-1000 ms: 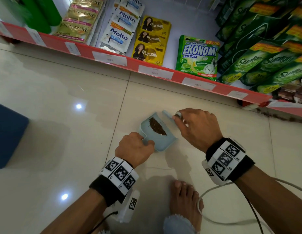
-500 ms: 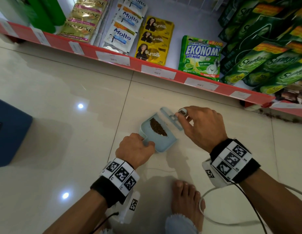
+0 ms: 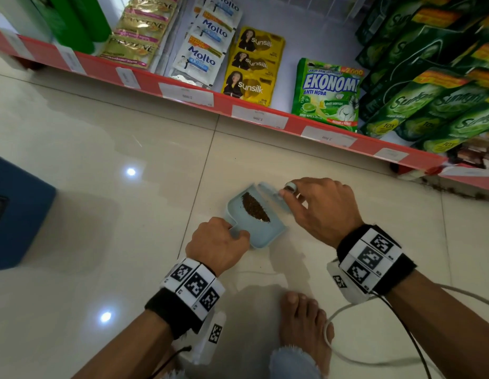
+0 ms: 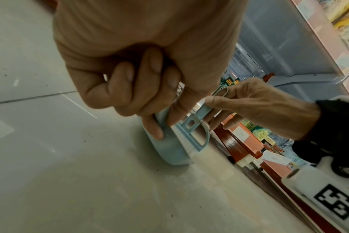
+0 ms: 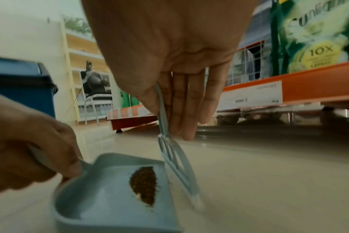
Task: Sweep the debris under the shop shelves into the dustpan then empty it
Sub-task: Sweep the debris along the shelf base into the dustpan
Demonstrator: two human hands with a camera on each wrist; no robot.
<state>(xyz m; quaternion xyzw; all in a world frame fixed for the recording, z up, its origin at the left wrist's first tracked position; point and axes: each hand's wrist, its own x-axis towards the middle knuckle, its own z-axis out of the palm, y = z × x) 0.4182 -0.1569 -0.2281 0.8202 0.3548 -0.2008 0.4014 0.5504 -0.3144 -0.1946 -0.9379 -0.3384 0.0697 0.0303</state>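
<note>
Dustpan with brown debris inside.
Left hand grips its handle; right hand just beside pinches small brush at rim.

Sachets read Sunsilk, Molto; pouch Ekonomi.

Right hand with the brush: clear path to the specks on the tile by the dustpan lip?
Probably yes. The right hand holds the brush at the dustpan lip, with bare floor beyond it.
</note>
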